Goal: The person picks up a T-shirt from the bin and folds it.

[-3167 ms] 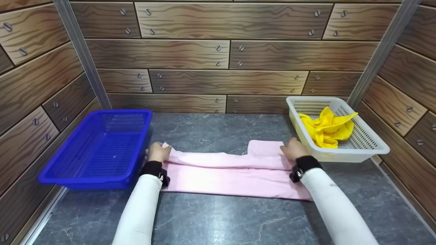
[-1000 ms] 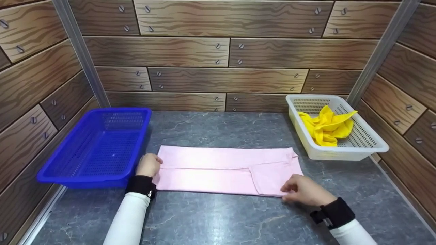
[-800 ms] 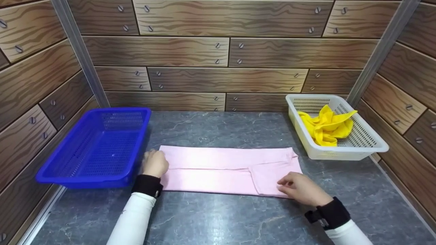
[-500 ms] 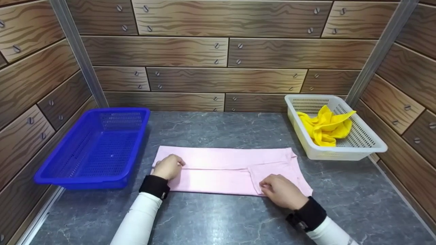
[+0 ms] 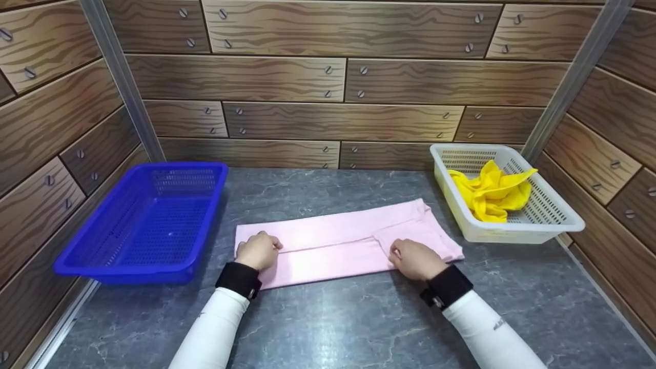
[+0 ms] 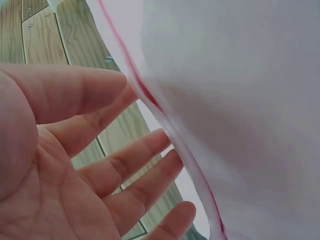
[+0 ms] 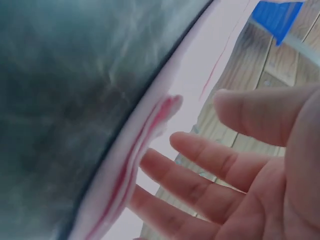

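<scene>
A folded pink garment (image 5: 328, 251) lies as a long flat strip on the grey tabletop, its right end angled toward the back. A sleeve-like flap is folded over near that end. My left hand (image 5: 259, 250) rests on the left part; in the left wrist view its fingers (image 6: 125, 162) extend to the seamed edge, thumb tip right beside it. My right hand (image 5: 416, 259) touches the near edge by the flap. In the right wrist view its fingers (image 7: 195, 187) reach the layered folds loosely, with the thumb held apart.
To the left stands a blue plastic basket (image 5: 211, 225) with nothing in it. At the back right is a white basket (image 5: 512, 233) holding a crumpled yellow cloth (image 5: 492, 189). Wood-patterned walls (image 5: 348, 82) enclose the table on three sides.
The garment's far layer has been folded toward me. Both hands have moved inward over it, the right one leaving the right end, which has swung toward the back.
</scene>
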Tool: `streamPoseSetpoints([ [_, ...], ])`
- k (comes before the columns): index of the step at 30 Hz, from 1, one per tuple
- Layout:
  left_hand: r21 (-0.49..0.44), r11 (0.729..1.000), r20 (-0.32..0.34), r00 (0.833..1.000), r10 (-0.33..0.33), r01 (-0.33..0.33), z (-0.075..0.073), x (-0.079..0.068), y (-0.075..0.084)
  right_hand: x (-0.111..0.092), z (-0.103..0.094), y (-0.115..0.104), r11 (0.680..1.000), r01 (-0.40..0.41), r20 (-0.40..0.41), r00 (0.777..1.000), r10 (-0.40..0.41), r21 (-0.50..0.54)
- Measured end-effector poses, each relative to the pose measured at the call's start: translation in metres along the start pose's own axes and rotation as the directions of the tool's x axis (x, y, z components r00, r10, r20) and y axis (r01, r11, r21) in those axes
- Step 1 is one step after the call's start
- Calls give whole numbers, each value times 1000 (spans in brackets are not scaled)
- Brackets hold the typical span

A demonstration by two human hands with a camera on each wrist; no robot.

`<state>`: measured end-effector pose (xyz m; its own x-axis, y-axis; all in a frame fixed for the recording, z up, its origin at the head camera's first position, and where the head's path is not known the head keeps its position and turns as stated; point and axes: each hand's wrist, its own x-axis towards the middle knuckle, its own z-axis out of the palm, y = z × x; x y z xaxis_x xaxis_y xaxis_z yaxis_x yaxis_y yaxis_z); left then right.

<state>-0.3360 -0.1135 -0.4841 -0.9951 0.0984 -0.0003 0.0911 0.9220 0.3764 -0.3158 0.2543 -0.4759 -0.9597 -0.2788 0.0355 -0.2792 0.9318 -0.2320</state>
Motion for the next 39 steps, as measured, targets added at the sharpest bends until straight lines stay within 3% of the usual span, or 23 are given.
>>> streamPoseSetpoints([
  [12,75,997,-33,999,12,-9,6,-3,13,43,0,6,991,-133,109,985,135,-33],
  [17,114,993,-6,1000,12,-11,8,-6,21,57,1,2,977,-204,128,969,210,-56],
  [25,269,956,34,993,112,-117,9,-22,45,83,2,-4,963,-261,135,954,268,-70],
  [30,288,938,90,981,172,-191,10,-35,62,101,6,-9,959,-271,158,947,281,-79],
  [36,338,896,112,957,266,-289,15,-49,84,114,13,-13,961,-262,104,957,270,-84],
  [39,331,888,117,948,297,-319,19,-54,93,115,16,-13,966,-244,81,965,251,-85],
])
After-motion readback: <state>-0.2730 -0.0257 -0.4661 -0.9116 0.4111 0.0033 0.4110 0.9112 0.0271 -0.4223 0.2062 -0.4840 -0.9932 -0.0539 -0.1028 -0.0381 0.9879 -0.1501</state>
